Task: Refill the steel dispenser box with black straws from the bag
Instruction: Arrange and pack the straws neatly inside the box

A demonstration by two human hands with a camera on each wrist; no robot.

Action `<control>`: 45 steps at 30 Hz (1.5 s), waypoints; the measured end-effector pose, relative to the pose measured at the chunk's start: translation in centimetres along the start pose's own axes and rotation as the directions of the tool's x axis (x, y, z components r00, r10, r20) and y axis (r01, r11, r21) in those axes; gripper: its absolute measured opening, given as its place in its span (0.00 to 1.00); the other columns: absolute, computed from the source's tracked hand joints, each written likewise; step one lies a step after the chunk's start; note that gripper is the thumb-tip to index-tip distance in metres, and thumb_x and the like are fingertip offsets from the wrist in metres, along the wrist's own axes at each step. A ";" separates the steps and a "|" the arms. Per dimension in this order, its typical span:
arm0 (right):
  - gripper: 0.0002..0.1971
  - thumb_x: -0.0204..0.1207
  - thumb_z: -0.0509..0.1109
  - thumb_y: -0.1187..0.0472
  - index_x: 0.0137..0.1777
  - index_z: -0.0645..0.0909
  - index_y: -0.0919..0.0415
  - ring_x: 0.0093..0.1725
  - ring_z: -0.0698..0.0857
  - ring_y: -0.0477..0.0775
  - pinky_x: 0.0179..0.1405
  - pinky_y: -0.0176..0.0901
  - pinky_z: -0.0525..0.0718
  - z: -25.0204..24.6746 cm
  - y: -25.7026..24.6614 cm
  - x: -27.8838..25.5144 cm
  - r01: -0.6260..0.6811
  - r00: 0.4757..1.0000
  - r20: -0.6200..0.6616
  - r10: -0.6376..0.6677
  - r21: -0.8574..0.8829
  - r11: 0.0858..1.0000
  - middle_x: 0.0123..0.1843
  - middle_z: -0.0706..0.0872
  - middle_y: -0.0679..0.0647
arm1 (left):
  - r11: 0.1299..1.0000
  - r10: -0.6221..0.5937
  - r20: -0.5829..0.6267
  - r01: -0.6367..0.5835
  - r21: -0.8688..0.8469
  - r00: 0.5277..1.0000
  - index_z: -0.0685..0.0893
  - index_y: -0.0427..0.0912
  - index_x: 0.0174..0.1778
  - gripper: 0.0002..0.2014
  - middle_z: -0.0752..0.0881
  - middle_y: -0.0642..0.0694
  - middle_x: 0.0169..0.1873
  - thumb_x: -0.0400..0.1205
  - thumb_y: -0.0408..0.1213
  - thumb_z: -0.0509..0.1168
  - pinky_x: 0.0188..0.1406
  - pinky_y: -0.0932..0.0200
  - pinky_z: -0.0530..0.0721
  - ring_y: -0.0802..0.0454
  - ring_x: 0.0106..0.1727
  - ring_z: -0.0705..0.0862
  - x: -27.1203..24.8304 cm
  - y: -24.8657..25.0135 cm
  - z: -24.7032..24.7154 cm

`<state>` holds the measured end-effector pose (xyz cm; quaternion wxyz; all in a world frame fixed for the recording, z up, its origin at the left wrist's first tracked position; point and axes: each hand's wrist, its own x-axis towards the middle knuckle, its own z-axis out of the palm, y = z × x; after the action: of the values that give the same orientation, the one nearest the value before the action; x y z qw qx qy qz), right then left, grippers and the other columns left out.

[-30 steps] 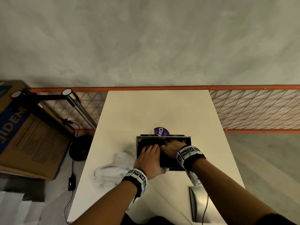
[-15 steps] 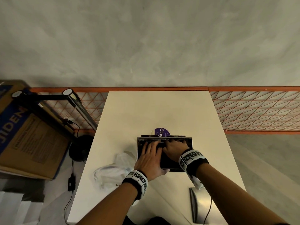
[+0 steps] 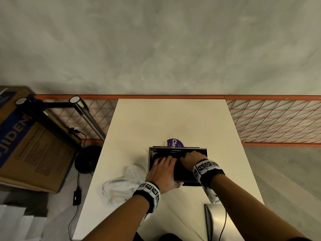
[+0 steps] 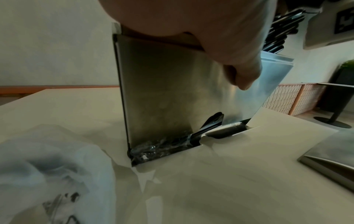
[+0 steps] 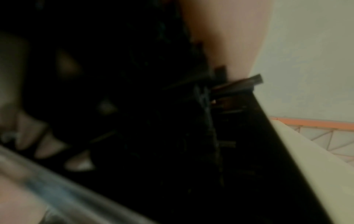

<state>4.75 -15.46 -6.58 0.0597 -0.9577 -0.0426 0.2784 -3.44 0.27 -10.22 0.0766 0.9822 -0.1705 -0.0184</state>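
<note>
Head view, centre of frame: I am watching the steel dispenser box standing open-topped on the cream table, filled with black straws. The left hand is lying over the box's left half, fingers straight and spread flat on the straws. The right hand is reaching into the right half, fingers bent down among the straws; whether they are clamped on any I cannot tell. The crumpled clear bag is lying just left of the box, lower left of centre. A steel lid is resting near the lower right edge. A purple label is showing just behind the box.
</note>
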 end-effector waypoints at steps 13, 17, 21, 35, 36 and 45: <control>0.18 0.80 0.58 0.49 0.64 0.81 0.55 0.57 0.87 0.61 0.59 0.51 0.84 0.6 0.3 2.4 0.138 0.989 0.039 -0.143 0.115 0.984 0.61 0.88 0.59 | 1.000 0.011 -0.039 -0.011 0.012 0.999 0.75 0.46 0.73 0.43 0.80 0.49 0.65 0.68 0.72 0.62 0.71 0.44 0.75 0.47 0.65 0.80 -0.3 0.1 0.3; 0.18 0.80 0.58 0.51 0.64 0.81 0.55 0.59 0.87 0.61 0.60 0.52 0.84 0.9 0.3 2.6 0.156 0.986 0.041 -0.161 0.113 0.981 0.61 0.88 0.59 | 1.000 0.009 -0.039 -0.009 0.006 0.999 0.75 0.47 0.73 0.42 0.79 0.49 0.65 0.68 0.72 0.62 0.71 0.44 0.75 0.47 0.65 0.79 -0.4 0.2 0.5; 0.20 0.76 0.53 0.44 0.63 0.79 0.46 0.58 0.86 0.58 0.62 0.51 0.83 1.0 0.4 2.6 0.184 0.981 0.031 -0.189 0.124 0.975 0.62 0.87 0.56 | 0.999 0.023 -0.081 -0.025 -0.021 0.996 0.76 0.47 0.70 0.40 0.76 0.49 0.64 0.68 0.70 0.64 0.69 0.45 0.77 0.45 0.65 0.77 -0.6 0.3 0.3; 0.20 0.82 0.56 0.48 0.68 0.79 0.51 0.65 0.84 0.58 0.66 0.48 0.80 0.2 0.3 1.7 0.166 0.986 0.013 -0.169 0.111 0.980 0.67 0.85 0.57 | 0.999 0.029 -0.090 -0.032 -0.034 0.996 0.77 0.47 0.73 0.42 0.66 0.45 0.84 0.67 0.69 0.69 0.89 0.36 0.53 0.47 0.86 0.64 -0.4 0.0 0.5; 0.19 0.84 0.56 0.52 0.69 0.80 0.56 0.66 0.83 0.60 0.66 0.49 0.79 0.2 0.1 1.9 0.162 0.985 0.041 -0.167 0.097 0.982 0.68 0.85 0.60 | 0.999 0.025 -0.073 -0.027 -0.035 0.997 0.76 0.47 0.74 0.42 0.67 0.46 0.85 0.67 0.69 0.68 0.89 0.36 0.52 0.48 0.87 0.63 -0.3 0.0 0.5; 0.17 0.82 0.57 0.58 0.65 0.81 0.60 0.63 0.84 0.61 0.65 0.48 0.79 0.1 -0.7 2.3 0.174 0.974 0.134 -0.184 0.083 0.981 0.65 0.86 0.63 | 0.998 0.012 -0.049 -0.015 -0.054 0.999 0.75 0.48 0.74 0.42 0.78 0.53 0.71 0.67 0.70 0.66 0.85 0.41 0.61 0.51 0.75 0.76 -0.2 0.0 0.6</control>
<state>6.64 -14.45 -7.80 0.1152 -0.9251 -0.1227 0.3404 -3.71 0.23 -10.83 0.1077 0.9787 -0.1747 0.0012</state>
